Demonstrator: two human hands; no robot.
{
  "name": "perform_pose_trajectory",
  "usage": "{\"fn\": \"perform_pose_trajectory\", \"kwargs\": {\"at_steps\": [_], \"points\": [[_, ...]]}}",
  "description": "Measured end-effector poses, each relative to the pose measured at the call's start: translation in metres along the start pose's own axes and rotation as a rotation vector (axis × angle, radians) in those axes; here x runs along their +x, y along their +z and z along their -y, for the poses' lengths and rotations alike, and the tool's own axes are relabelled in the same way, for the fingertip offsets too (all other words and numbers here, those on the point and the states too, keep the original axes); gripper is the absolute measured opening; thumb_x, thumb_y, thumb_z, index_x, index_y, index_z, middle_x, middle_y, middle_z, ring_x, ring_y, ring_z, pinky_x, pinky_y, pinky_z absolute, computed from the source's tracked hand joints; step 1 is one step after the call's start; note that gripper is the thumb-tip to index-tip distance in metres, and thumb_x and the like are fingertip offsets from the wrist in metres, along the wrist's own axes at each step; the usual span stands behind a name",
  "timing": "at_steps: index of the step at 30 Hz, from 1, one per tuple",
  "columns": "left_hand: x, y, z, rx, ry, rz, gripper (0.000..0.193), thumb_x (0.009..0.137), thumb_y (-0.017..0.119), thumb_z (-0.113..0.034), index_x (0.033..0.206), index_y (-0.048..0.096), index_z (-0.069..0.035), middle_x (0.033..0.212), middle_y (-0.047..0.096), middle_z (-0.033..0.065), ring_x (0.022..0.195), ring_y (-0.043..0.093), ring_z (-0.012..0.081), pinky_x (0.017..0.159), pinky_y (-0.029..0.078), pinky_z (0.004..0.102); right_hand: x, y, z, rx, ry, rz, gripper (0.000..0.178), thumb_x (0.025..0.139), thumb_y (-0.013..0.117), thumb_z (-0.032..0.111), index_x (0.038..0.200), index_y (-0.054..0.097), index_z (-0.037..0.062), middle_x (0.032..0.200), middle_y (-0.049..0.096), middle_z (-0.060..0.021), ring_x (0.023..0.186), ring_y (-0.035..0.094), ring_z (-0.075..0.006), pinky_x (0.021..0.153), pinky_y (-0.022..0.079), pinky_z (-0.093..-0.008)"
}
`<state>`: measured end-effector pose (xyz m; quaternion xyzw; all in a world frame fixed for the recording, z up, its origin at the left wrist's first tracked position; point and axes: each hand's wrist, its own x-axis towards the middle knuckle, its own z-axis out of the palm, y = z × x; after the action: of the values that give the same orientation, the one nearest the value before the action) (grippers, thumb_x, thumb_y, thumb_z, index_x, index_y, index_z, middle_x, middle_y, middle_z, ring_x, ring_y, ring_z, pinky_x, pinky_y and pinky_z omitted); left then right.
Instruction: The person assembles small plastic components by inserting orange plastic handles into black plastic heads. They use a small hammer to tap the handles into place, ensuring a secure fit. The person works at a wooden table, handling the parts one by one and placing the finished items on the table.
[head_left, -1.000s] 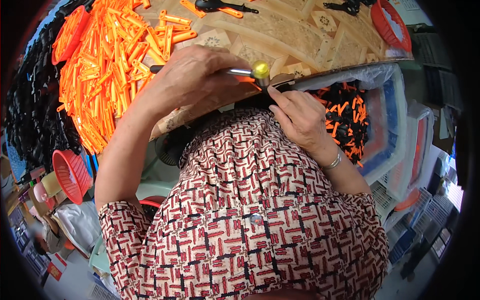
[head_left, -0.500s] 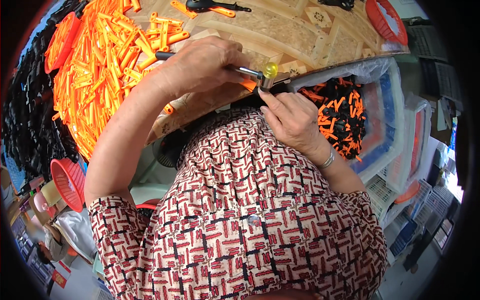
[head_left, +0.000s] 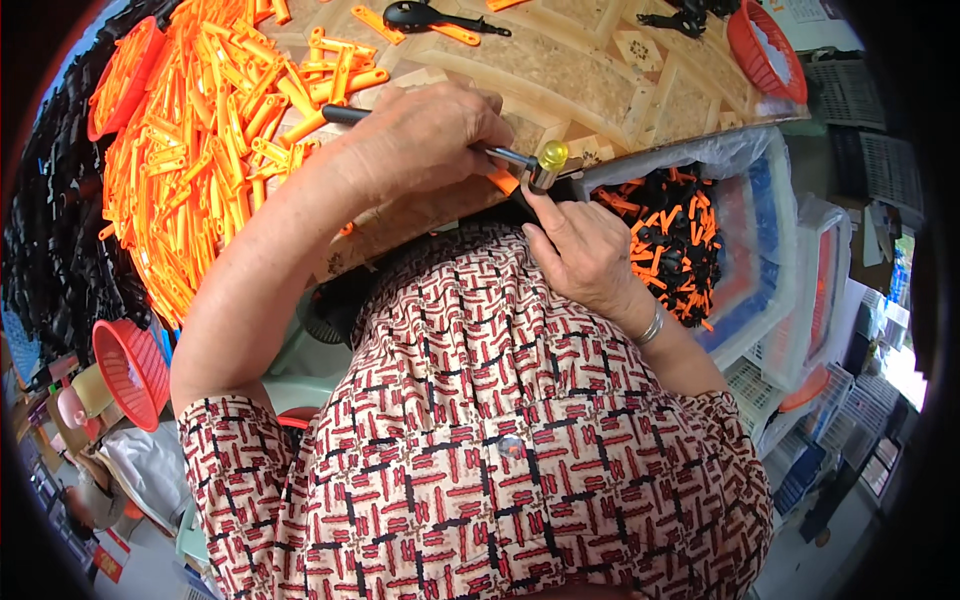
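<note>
My left hand (head_left: 425, 130) is wrapped round a small hammer. Its black grip (head_left: 345, 114) sticks out to the left, and its metal head with a yellow face (head_left: 551, 160) shows on the right. Below the hammer shaft, an orange strip (head_left: 503, 180) runs into a dark part at the table's near edge. My right hand (head_left: 590, 250) is closed at this dark end, its index fingertip close under the hammer head. The fingers and the left hand cover most of that orange-and-black piece, so its full shape is hidden.
Many orange plastic handles (head_left: 190, 150) are heaped on the left of the patterned table (head_left: 560, 60). A black spoon-shaped piece (head_left: 430, 17) lies at the far side. Right of me, a plastic-lined crate (head_left: 755, 240) holds orange-and-black pieces (head_left: 680, 235). Red baskets (head_left: 770, 55) stand around.
The view has shifted slightly, and another orange piece shows at the top edge. Both hands keep nearly the same pose, with the hammer head still beside my right index finger.
</note>
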<state>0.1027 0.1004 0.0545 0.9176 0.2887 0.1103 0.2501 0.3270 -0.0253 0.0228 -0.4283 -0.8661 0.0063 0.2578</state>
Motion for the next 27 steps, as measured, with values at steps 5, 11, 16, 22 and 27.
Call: {"fn": "perform_pose_trajectory", "kwargs": {"at_steps": [5,11,16,22,27], "points": [[0.0,-0.002,-0.001,0.018,0.0,-0.065,0.018,0.079,0.076,-0.022,0.095,0.077,-0.015,0.096,0.065,0.0015,0.096,0.062,0.0259,0.083,0.048,0.0387,0.001,-0.002,0.003,-0.016,0.035,0.031,0.042,0.081,0.073,0.009,0.121,0.065,-0.0002,0.071,0.051,-0.005,0.06,0.054,-0.0204,0.056,0.044,-0.0338],[0.005,-0.004,-0.002,-0.091,-0.101,0.106,0.02,0.08,0.076,-0.023,0.098,0.077,-0.015,0.097,0.065,0.0034,0.099,0.063,0.0271,0.084,0.049,0.04,-0.004,0.001,0.007,-0.034,0.005,0.019,0.049,0.082,0.072,0.008,0.129,0.063,0.002,0.07,0.049,-0.0041,0.059,0.053,-0.0197,0.055,0.043,-0.034],[0.006,0.004,-0.007,-0.02,-0.082,0.07,0.023,0.08,0.076,-0.024,0.102,0.077,-0.016,0.098,0.065,0.0055,0.1,0.063,0.028,0.084,0.05,0.0403,-0.005,-0.002,0.011,-0.046,0.028,0.092,0.053,0.079,0.07,0.005,0.132,0.062,0.0032,0.069,0.048,-0.0034,0.057,0.052,-0.0194,0.054,0.043,-0.0338],[0.003,0.011,-0.004,-0.084,-0.081,0.016,0.025,0.08,0.076,-0.025,0.102,0.075,-0.013,0.096,0.063,0.0096,0.098,0.063,0.0313,0.084,0.05,0.0421,-0.005,0.0,0.016,-0.038,0.084,0.044,0.051,0.078,0.069,0.006,0.129,0.064,0.002,0.067,0.046,-0.0036,0.054,0.052,-0.0186,0.052,0.044,-0.0321],[0.001,-0.023,-0.003,0.079,-0.01,-0.023,0.028,0.079,0.076,-0.021,0.103,0.073,-0.006,0.095,0.063,0.0142,0.092,0.064,0.033,0.082,0.05,0.0418,0.003,-0.011,0.02,-0.175,0.003,0.119,0.05,0.078,0.07,0.009,0.127,0.065,0.0006,0.067,0.047,-0.0034,0.054,0.053,-0.0179,0.053,0.044,-0.0322]]}}
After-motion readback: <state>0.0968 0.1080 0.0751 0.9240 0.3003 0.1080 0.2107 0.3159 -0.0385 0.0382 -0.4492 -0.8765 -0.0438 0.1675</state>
